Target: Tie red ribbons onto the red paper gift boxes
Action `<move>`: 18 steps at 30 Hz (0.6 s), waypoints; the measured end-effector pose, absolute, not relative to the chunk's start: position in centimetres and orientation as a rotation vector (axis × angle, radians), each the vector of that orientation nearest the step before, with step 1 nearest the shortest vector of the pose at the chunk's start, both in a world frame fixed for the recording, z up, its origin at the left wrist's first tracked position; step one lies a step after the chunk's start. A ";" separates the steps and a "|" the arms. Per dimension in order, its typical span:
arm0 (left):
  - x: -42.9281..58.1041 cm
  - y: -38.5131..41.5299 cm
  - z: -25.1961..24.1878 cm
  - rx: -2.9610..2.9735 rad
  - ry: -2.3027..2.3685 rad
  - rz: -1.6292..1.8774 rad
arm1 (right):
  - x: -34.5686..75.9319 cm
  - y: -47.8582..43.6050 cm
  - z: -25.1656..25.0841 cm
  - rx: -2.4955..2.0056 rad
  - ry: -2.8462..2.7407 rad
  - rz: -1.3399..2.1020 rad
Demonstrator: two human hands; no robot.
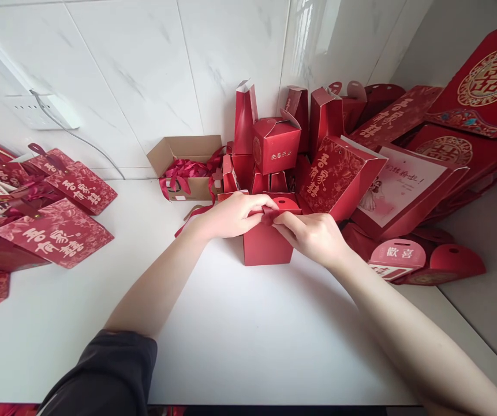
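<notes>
A plain red box (pixel 268 247) stands upright on the white table, in front of a stack of other red boxes. Both hands meet over its top, where a small dark pink piece, perhaps ribbon, shows between the fingertips. My left hand (pixel 237 215) comes in from the left, with thumb and forefinger pinched on that piece. From the right, my right hand (pixel 313 232) pinches at the same piece, its other fingers curled. A rounded red flap with a small hole (pixel 286 203) rises just behind the fingers. The fingers partly hide the top of the box.
An open cardboard box (pixel 190 145) of dark pink ribbon sits by the tiled wall. Red gift boxes (pixel 339 176) are piled behind and to the right. Flat-sided red bags (pixel 60 231) lie at the left, below a wall socket (pixel 43 112) with a cable.
</notes>
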State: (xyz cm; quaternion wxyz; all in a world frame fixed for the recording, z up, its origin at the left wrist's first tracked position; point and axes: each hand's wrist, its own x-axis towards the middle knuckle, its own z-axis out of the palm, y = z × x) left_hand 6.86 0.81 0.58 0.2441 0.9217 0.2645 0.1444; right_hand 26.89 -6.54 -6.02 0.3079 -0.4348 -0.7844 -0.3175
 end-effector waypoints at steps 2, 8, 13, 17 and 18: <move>6.9 1.1 0.3 2.515 0.706 0.385 | 26.7 -6.3 -6.5 -1.171 -2.017 -0.879; 6.9 1.4 0.1 2.520 0.635 0.399 | 26.3 -6.5 -6.6 -1.226 -2.010 -0.842; 7.1 1.5 -0.1 2.490 0.642 0.451 | 26.4 -6.8 -5.7 -1.272 -2.073 -0.532; 7.5 1.7 -0.6 2.543 0.612 0.675 | 26.3 -7.7 -4.2 -1.363 -2.005 0.007; 7.6 1.7 -0.7 2.542 0.616 0.736 | 26.3 -8.0 -3.8 -1.367 -1.999 0.141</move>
